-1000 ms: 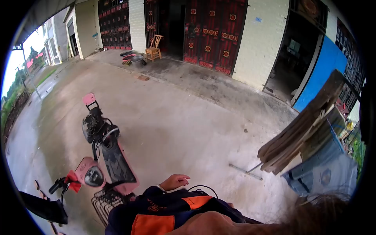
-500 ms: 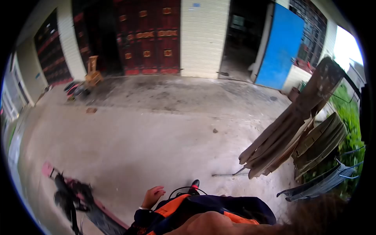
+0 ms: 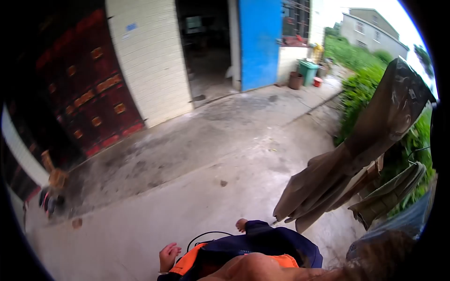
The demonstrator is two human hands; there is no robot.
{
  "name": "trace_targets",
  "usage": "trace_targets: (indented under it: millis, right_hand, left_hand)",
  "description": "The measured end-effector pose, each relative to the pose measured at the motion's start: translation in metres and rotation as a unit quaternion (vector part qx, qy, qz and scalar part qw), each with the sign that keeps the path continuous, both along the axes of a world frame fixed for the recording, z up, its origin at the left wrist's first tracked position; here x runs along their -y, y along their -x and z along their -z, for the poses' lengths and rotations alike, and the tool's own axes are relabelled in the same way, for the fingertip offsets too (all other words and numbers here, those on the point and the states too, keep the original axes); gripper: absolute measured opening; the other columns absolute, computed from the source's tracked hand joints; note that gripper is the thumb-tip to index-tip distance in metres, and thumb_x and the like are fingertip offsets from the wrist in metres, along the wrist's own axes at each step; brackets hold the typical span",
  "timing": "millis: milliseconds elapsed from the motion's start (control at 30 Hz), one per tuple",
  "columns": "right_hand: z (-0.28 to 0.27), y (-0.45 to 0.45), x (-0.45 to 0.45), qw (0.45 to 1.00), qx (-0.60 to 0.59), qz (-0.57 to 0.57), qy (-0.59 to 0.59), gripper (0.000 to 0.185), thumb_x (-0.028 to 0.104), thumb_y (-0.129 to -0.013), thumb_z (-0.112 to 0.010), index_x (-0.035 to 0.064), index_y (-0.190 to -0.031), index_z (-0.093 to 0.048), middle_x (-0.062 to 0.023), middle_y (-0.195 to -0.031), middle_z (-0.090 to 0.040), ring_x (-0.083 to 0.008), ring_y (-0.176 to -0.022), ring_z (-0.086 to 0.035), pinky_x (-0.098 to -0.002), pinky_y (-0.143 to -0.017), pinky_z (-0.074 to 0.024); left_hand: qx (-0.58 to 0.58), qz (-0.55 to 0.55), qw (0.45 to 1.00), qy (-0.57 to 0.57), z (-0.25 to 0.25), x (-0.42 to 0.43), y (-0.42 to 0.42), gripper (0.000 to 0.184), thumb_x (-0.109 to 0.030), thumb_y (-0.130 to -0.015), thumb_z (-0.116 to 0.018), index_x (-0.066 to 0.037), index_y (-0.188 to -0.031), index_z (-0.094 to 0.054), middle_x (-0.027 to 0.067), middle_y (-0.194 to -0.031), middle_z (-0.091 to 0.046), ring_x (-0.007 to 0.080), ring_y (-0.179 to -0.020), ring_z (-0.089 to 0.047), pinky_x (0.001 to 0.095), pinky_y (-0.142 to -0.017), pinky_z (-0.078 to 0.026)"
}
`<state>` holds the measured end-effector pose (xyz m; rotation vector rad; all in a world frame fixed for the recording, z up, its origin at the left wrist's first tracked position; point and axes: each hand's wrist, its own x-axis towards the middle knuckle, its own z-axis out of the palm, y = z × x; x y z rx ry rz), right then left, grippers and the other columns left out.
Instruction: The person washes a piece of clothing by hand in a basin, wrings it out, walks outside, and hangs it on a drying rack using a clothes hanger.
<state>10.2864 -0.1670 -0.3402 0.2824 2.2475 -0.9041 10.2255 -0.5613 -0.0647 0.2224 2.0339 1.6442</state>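
Note:
My left hand (image 3: 169,256) hangs at my side, low in the view, with its fingers loosely apart and nothing in it. Past the dark blue sleeve pokes my right hand (image 3: 241,225), small and blurred, so its fingers do not show clearly. Close to the right hand are the hems of long brown trousers (image 3: 344,161), which hang slanting from the upper right. More hanging cloth (image 3: 389,195) is behind them. A dark cord (image 3: 206,233) loops out in front of my dark blue and orange jacket (image 3: 276,243).
Ahead stand a blue door (image 3: 259,44) beside an open doorway (image 3: 206,56) and dark red doors (image 3: 93,89). A green bin (image 3: 308,71), a rusty barrel (image 3: 295,80) and a red bucket (image 3: 317,82) stand by the wall. A wooden chair (image 3: 57,178) is far left; a small stone (image 3: 223,183) lies on the concrete.
The view has swung right and tilted, bringing in the bin, the bushes and a far house. The pink and black object at lower left has left view. My right hand has come into sight.

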Motion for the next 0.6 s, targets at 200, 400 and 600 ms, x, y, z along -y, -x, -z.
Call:
trace_targets:
  millis: [200, 400, 600]
  right_hand:
    - [-0.011, 0.042, -0.049, 0.889, 0.058, 0.438, 0.115, 0.025, 0.021, -0.081, -0.049, 0.0077, -0.098, -0.061, -0.0078, -0.081, -0.063, -0.0205, -0.066, -0.064, -0.0339, -0.055, -0.0536]
    - [-0.003, 0.025, -0.126, 0.977, 0.139, -0.109, -0.120, 0.035, 0.025, -0.085, -0.045, 0.0019, -0.108, -0.058, -0.0157, -0.101, -0.061, -0.0228, -0.104, -0.053, -0.0361, -0.089, -0.0412]
    - [-0.027, 0.095, -0.149, 0.921, 0.124, 0.369, 0.007, 0.033, 0.023, -0.084, -0.047, 0.0022, -0.106, -0.059, -0.0148, -0.098, -0.062, -0.0229, -0.095, -0.055, -0.0352, -0.081, -0.0440]
  left_hand:
    - [0.070, 0.176, 0.982, 0.014, 0.017, -0.095, 0.153, 0.030, -0.010, -0.085, -0.056, 0.006, -0.110, -0.053, 0.0099, -0.090, -0.064, 0.0114, -0.082, -0.060, 0.0235, -0.074, -0.048]
    - [0.098, 0.308, 0.943, -0.081, 0.012, -0.183, 0.302, 0.032, -0.010, -0.086, -0.055, 0.004, -0.114, -0.051, 0.0088, -0.092, -0.063, 0.0114, -0.083, -0.059, 0.0242, -0.076, -0.048]
    - [0.117, 0.410, 0.903, -0.056, 0.001, -0.287, 0.400, 0.032, -0.012, -0.087, -0.053, 0.004, -0.115, -0.050, 0.0100, -0.094, -0.063, 0.0117, -0.085, -0.059, 0.0240, -0.076, -0.047]
